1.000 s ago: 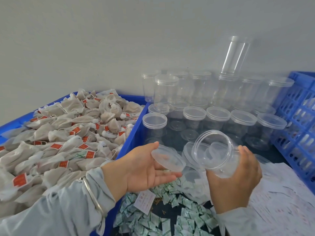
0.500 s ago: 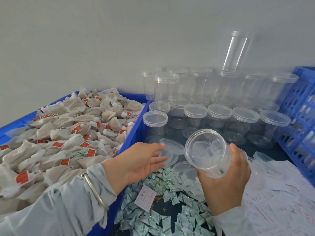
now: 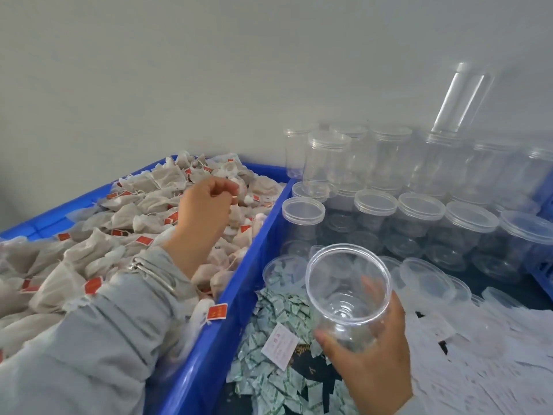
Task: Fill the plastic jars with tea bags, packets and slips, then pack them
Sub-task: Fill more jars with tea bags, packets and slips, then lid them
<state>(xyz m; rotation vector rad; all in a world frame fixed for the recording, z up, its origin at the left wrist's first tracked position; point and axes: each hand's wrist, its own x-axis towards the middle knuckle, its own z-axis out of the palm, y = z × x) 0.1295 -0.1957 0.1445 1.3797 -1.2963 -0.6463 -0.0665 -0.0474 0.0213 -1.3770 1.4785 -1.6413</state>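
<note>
The left hand [image 3: 206, 202] pinches tea bags [image 3: 149, 202] in the crate, well left of the open jar [image 3: 348, 295], mouth up, gripped by the right hand [image 3: 371, 360].

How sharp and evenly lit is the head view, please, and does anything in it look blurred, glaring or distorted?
Head view: soft, even light, no hard shadows; the open jar in the right hand is fairly sharp; the left hand over the tea bags is slightly motion-blurred; the rear jars look hazy; wide-angle bending tilts the tall tube.
</note>
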